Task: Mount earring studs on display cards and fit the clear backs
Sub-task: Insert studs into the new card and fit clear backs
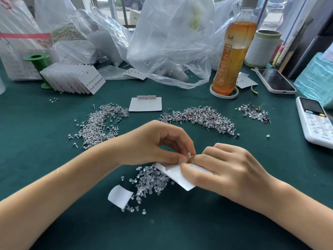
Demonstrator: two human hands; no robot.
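Orange bottle (232,56) label bears unreadable script; both hands pinch white card (177,175).

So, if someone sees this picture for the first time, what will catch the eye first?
Probably the two hands, left hand and right hand, pinching a white card at centre. Next, the glittering stud piles on the green cloth behind them, and the orange drink bottle at back right.
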